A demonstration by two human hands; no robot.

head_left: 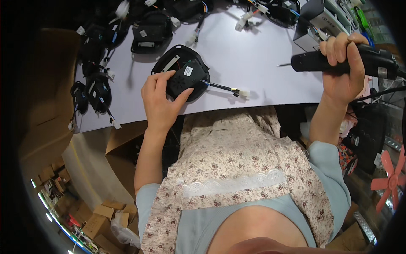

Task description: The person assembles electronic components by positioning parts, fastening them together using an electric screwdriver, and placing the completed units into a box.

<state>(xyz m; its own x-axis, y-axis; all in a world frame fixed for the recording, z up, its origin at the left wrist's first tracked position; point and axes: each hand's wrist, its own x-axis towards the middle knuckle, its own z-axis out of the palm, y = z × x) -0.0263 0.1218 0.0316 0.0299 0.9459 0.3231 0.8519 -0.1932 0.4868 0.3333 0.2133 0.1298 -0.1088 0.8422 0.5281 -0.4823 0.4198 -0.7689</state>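
My left hand (160,97) grips the near left side of a black plastic housing (179,84), its thumb and fingers spread over the back. The housing lies on the white tabletop, with a small white label and a ring of slots showing. From its right side runs a short black cable (220,86) ending in a white connector (242,92). In my right hand (344,67) is a black electric screwdriver (313,62), held level above the table's right part. Its thin bit points left, apart from the housing.
Several similar black housings (152,31) with wires and connectors lie along the table's (253,67) far and left sides. Boxes (306,31) stand at the far right, near a green-handled tool (362,19). Cardboard boxes (99,220) fill the lower left; a pink fan (391,181) is at right.
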